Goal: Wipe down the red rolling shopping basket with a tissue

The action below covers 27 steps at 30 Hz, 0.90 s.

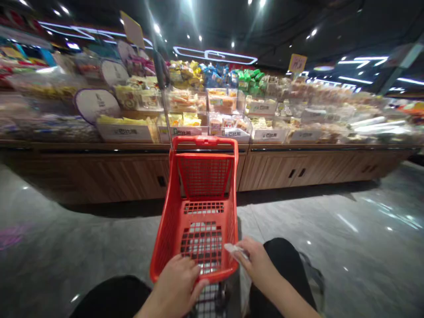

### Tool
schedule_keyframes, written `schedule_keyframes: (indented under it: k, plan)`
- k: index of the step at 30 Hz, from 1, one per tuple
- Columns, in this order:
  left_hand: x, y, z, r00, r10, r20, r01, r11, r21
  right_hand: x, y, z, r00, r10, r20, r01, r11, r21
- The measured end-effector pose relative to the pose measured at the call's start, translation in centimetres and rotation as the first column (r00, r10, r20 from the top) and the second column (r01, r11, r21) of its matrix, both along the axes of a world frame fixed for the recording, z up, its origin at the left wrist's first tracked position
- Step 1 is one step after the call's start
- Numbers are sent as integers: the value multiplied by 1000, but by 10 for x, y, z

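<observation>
A red plastic shopping cart (232, 212) stands in front of me, its grid-floored basket holding nothing that I can see. My left hand (179, 278) is wrapped over the near rim of the cart, fingers curled inside and thumb on the outer side. Over the right near corner, my right hand (253, 260) pinches a small crumpled white piece (236, 250) that looks like paper or thin plastic. Whether the right hand also touches the rim cannot be told.
A long wooden display counter (265, 170) runs across ahead, right beyond the cart. Clear bins of packaged snacks (221, 101) with white label cards (235, 133) are stacked on it. Grey glossy floor (109, 243) stretches to both sides. My dark-clothed knees (286, 260) flank the cart.
</observation>
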<state>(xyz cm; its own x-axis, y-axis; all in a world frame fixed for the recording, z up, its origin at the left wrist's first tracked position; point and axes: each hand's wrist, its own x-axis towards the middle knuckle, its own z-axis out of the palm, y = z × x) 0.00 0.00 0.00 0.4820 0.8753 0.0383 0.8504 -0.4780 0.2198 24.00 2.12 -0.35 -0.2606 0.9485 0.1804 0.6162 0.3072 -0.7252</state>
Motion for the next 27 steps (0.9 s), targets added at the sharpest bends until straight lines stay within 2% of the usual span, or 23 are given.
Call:
schedule_keyframes:
  k: [5,10,16,18,23,25,27]
  plan:
    - [46,-5,-6,984,7,177,-37,985,168,-3,-2,-4,1000,-16,-22,16,1000,9]
    - [72,-1,-30,991,51,124,-94,923,372,-9,10,-3,1000,25,-13,-24,997,69]
    - [63,5,-38,990,-15,137,-50,887,458,-13,54,-2,996,-85,-16,86,964,250]
    - [59,5,-39,989,-32,144,-42,875,483,-15,51,-3,997,-76,-24,79,964,254]
    - [50,3,-41,984,-70,161,-25,854,520,-15,29,-4,996,85,-15,-80,971,226]
    - [46,2,-42,984,-77,162,-20,851,525,-14,38,-2,998,66,-4,-62,961,268]
    - [43,-1,-41,984,-86,158,-10,851,524,-12,57,-1,1000,-6,-2,7,946,324]
